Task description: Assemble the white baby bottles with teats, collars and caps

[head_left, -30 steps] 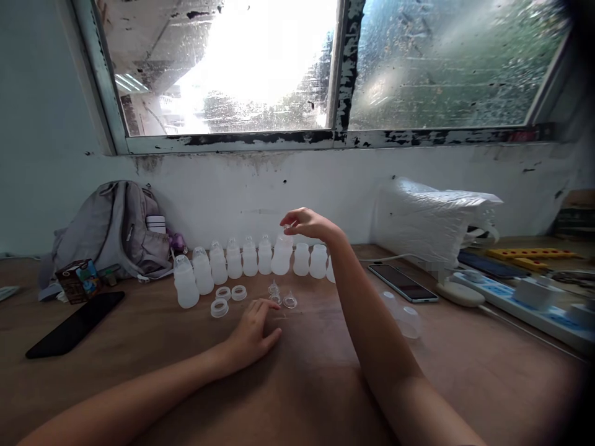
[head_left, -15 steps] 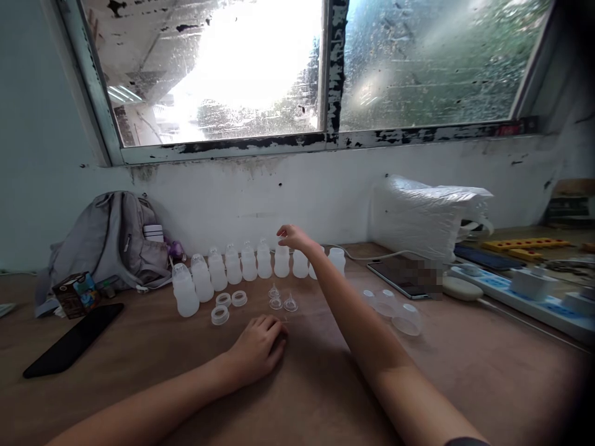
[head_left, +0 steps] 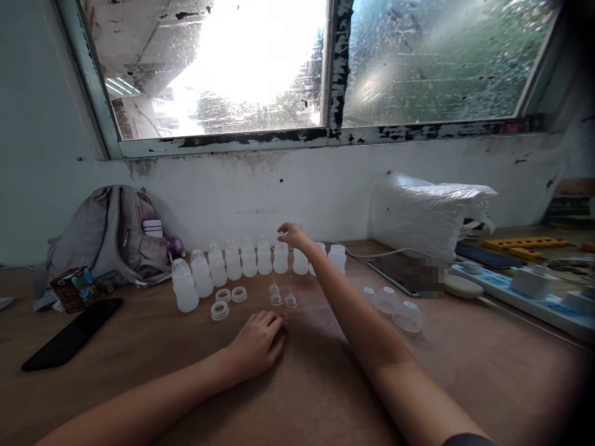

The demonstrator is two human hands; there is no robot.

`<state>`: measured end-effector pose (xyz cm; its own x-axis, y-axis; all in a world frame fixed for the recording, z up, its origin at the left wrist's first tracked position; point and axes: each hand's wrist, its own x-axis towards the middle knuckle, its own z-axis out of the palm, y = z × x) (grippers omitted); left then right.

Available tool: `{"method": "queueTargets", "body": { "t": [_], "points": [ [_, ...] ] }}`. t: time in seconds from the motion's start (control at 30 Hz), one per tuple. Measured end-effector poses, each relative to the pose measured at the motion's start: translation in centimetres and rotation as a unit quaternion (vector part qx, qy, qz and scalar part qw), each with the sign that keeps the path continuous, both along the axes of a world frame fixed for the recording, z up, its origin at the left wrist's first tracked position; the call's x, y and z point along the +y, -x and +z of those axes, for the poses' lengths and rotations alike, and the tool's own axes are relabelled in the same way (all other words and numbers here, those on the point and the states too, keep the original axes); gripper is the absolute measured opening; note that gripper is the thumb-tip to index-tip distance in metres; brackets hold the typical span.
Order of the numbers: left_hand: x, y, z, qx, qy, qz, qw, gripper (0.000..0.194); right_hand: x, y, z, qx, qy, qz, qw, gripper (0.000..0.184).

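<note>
Head view: the one view; it looks forward over a table [head_left: 320, 396] that runs back to a white wall [head_left: 209, 192]
Right grip [head_left: 294, 236]: reached over the row, at the top of one bottle [head_left: 280, 261]; thumb and fingertips come near each other there, but it is small and clear plastic, so I cannot tell whether they pinch the cap or only touch it; coming from above probably spares the neighbours
Left grip [head_left: 260, 341]: palm down on the table, fingers loosely bent, perhaps as a prop; its underside is hidden, so I cannot tell whether it holds anything
Capped bottles [head_left: 233, 261]: six upright in a curved line left of the reached one; standing close, likely to keep them sorted
Right-end bottles [head_left: 336, 258]: three beyond the reached one, lower without caps; the right forearm [head_left: 346, 306] partly covers the middle one
Loose parts: three rings [head_left: 220, 310], three teats [head_left: 290, 300] and three clear covers [head_left: 407, 318], grouped by kind, seemingly to match those three bottles
Edges: wall close behind the row; backpack [head_left: 109, 232] bounds the left, phone [head_left: 400, 275] and power strip [head_left: 520, 303] the right
Room: widest along the near table; tightest between neighbouring bottles, where a sideways knuckle could tip one
</note>
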<state>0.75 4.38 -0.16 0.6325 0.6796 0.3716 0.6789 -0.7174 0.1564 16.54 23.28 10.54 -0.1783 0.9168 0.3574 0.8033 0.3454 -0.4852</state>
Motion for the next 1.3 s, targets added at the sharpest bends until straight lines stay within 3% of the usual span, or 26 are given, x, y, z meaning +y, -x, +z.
{"method": "queueTargets", "body": {
  "t": [0.27, 0.43, 0.53, 0.7, 0.8, 0.9, 1.03, 1.13, 1.2, 1.3],
  "points": [
    [0.1, 0.3, 0.2, 0.007, 0.003, -0.010, 1.000, 0.014, -0.4, 0.1, 0.2, 0.000, 0.008, 0.021, 1.000, 0.032],
    [0.9, 1.0, 0.5, 0.037, -0.039, -0.002, 0.999, 0.014, -0.7, 0.0, 0.3, 0.014, 0.007, 0.015, 1.000, 0.035],
    [2.3, 2.0, 0.5, 0.051, -0.090, 0.042, 0.994, 0.014, -1.4, -0.3, 1.3, 0.030, -0.009, 0.005, 1.000, 0.037],
    [4.3, 3.5, -0.3, 0.060, -0.156, 0.154, 0.974, 0.023, -3.4, -0.7, 4.7, 0.064, -0.074, 0.010, 0.995, 0.033],
    [4.7, 3.7, -1.0, 0.069, -0.169, 0.215, 0.959, 0.028, -5.2, -0.3, 5.2, 0.034, -0.125, 0.050, 0.990, 0.026],
    [4.7, 3.6, -1.2, 0.066, -0.151, 0.201, 0.966, 0.020, -8.0, 0.2, 2.7, -0.110, -0.158, 0.090, 0.977, 0.023],
    [4.2, 3.5, -0.7, 0.001, -0.096, 0.058, 0.994, 0.017, -12.1, -0.7, -3.9, -0.260, -0.127, 0.121, 0.950, 0.025],
    [3.6, 3.3, 0.0, -0.044, -0.080, -0.025, 0.996, 0.015, -13.6, -2.3, -8.4, -0.261, -0.117, 0.131, 0.949, 0.027],
    [3.4, 3.2, 0.2, -0.068, -0.099, -0.012, 0.993, 0.020, -13.6, -3.2, -10.2, -0.233, -0.119, 0.144, 0.954, 0.029],
    [3.4, 3.2, 0.1, -0.069, -0.098, 0.039, 0.992, 0.039, -13.1, -3.8, -11.1, -0.180, -0.119, 0.172, 0.961, 0.030]
  ]
}}
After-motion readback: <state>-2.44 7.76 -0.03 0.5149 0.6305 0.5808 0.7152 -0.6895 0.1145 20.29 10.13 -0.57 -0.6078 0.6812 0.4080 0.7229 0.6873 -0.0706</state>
